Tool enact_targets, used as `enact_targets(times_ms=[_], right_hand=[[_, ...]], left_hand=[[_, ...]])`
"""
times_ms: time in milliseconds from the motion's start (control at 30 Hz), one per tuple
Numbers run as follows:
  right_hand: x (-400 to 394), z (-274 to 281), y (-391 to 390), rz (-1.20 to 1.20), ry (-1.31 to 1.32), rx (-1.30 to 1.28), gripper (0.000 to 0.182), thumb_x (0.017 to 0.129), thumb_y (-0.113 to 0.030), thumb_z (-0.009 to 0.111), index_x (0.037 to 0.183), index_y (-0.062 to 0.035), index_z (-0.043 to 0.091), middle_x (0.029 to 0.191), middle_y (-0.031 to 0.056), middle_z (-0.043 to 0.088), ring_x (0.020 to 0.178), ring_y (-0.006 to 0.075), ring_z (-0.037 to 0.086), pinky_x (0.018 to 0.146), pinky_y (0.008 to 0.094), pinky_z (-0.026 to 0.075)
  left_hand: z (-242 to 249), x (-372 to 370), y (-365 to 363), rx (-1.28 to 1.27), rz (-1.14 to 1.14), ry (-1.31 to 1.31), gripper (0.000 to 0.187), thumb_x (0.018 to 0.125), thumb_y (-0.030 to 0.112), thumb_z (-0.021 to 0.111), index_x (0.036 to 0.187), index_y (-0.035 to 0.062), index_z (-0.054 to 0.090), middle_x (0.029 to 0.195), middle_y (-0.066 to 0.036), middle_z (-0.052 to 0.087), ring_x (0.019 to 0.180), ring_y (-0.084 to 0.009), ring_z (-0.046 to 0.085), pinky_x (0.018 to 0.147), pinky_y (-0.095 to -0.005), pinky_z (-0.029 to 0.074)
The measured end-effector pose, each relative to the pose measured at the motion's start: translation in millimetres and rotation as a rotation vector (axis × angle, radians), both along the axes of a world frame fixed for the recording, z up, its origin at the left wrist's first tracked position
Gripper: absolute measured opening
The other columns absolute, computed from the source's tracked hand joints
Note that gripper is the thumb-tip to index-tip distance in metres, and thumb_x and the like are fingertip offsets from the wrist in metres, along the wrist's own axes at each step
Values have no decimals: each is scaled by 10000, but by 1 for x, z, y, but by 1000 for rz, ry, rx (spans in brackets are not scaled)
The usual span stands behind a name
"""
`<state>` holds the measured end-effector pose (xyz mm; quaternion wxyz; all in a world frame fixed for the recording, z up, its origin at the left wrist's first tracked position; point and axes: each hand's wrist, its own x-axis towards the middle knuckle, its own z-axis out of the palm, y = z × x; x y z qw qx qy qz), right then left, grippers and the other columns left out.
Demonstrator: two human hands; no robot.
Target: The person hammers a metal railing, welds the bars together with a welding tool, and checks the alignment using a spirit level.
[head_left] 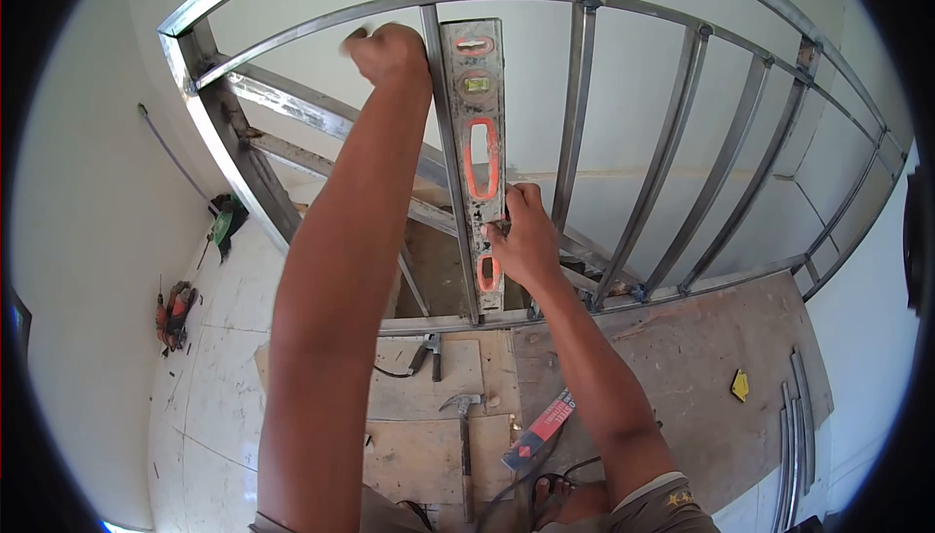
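1. The left hand (390,51) is raised high and clenched around the top of an upright bar (450,172) of a steel frame (682,172); the fingers wrap the bar from the left, so their tips are hidden.
2. The right hand (524,239) presses a spirit level (479,158) flat against the right side of that same bar. The thumb and fingers pinch the level's lower part, just above its lowest orange-rimmed opening.
3. The level stands upright, its top just under the frame's upper rail and its bottom end close above the lower rail. A vial window sits near its top, with a long orange hand slot in the middle.
4. More upright bars stand to the right of the level, evenly spaced, and slanted bars cross behind the left forearm.
5. On the floor below the frame lie plywood sheets (682,358). A hammer (464,436) lies on them between the two forearms, head pointing away from the person.
6. A red and black box (539,428) lies just right of the hammer, beside the right forearm.
7. A small yellow piece (740,385) lies on the plywood well to the right, and several loose metal strips (797,426) lie beyond it by the wall.
8. At the left wall lie an orange tool (173,314) and, farther back, a green tool (227,223).
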<state>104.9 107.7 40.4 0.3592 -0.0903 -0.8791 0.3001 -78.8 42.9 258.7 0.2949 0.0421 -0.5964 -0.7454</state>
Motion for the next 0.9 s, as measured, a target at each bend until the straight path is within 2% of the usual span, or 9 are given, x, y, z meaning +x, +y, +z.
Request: enact_targets(times_ms=[33, 67, 133, 267, 333, 433, 500, 667, 900], right_hand=[[1, 1, -1, 24, -5, -54, 574, 827, -85, 803, 1340, -45, 549, 1238, 103, 514, 996, 297, 672, 854, 438, 549], [1, -2, -1, 25, -7, -56, 574, 827, -85, 803, 1340, -45, 549, 1238, 103, 514, 996, 297, 672, 854, 438, 549], [-1, -7, 3, 41, 28, -56, 591, 829, -76, 799, 1360, -45, 541, 1241, 106, 512, 995, 293, 673, 858, 431, 550], [1, -5, 3, 56, 2, -70, 615, 829, -55, 796, 1384, -45, 530, 1254, 106, 509, 1004, 287, 678, 869, 423, 556], [-2, -9, 4, 59, 19, -77, 625, 830, -38, 793, 1395, -40, 524, 1273, 109, 508, 1022, 287, 682, 884, 415, 561], [1, -5, 2, 67, 17, -84, 622, 829, -32, 793, 1391, -40, 526, 1283, 112, 506, 1028, 281, 686, 888, 414, 565], [1, -5, 2, 54, 10, -74, 625, 828, -32, 793, 1393, -42, 527, 1282, 116, 508, 1023, 282, 687, 885, 416, 563], [3, -4, 0, 26, 27, -30, 610, 821, -36, 799, 1374, -43, 542, 1262, 124, 521, 998, 287, 690, 869, 420, 560], [-1, -7, 1, 28, 55, -36, 606, 819, -56, 808, 1368, -47, 553, 1227, 124, 538, 978, 293, 682, 844, 420, 561]], left_hand=[[-5, 7, -3, -8, -53, -6, 351, 922, 54, 475, 1262, 1, 545, 1127, -185, 665, 962, -306, 666, 841, -411, 538], [-12, 4, -7, -10, -52, -9, 351, 922, 54, 475, 1262, 1, 545, 1127, -185, 665, 962, -306, 666, 841, -411, 538], [-24, -6, -11, 115, -413, 112, 348, 924, 48, 458, 1257, -5, 543, 1098, -161, 652, 920, -266, 664, 791, -380, 539], [-53, 24, -39, 111, -648, 74, 322, 964, 74, 479, 1264, -19, 548, 1103, -149, 648, 898, -201, 664, 762, -328, 538], [-71, 44, -53, 54, -786, 230, 329, 988, 104, 510, 1290, -16, 557, 1108, -136, 665, 910, -193, 669, 760, -317, 535], [-99, 86, -79, -79, -753, 344, 333, 994, 116, 555, 1300, -15, 572, 1121, -121, 679, 940, -183, 669, 783, -321, 538], [-123, 101, -92, -191, -715, 296, 368, 981, 142, 582, 1315, -13, 588, 1182, -111, 679, 1010, -200, 678, 844, -332, 531], [-191, 111, -96, -234, -831, 200, 363, 975, 106, 643, 1308, -33, 601, 1211, -127, 678, 1067, -186, 661, 847, -338, 552], [-214, 118, -92, -226, -871, 274, 506, 958, 87, 677, 1420, -64, 534, 1327, -179, 651, 1229, -243, 627, 928, -347, 561]])
